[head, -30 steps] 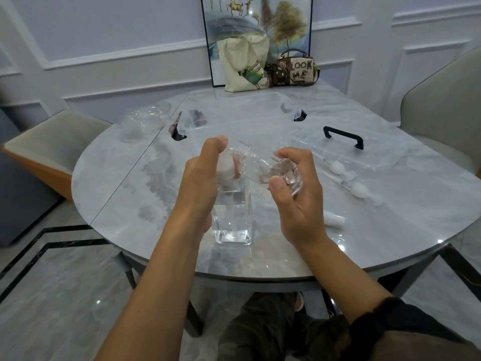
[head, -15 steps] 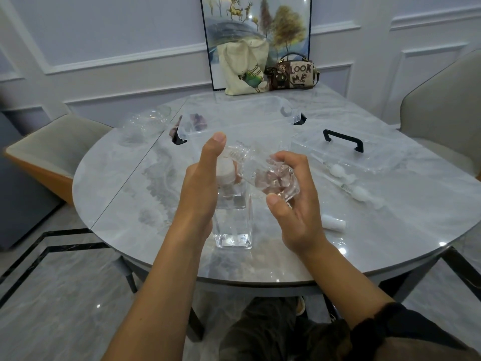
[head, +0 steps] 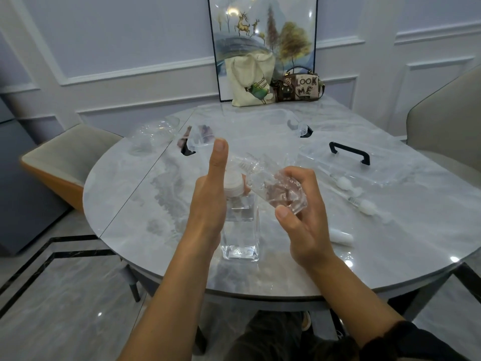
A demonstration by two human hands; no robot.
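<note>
The left hand (head: pixel 208 204) grips the square bottle (head: pixel 240 238) round its white cap (head: pixel 232 184), thumb raised; the right hand (head: pixel 304 222) clasps the small bottle (head: pixel 277 190), tilted just above that square bottle.

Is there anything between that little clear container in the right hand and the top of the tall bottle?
Yes, seemingly: a white cap sits on the tall bottle, with the left hand round it. The small container, tilted in the right hand, points its neck beside that cap.

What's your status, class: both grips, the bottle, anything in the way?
Left grip holds square bottle at its white top, thumb up. Right grip holds small clear container, tilted toward that top. White tube lies right of bottle, apart.
</note>
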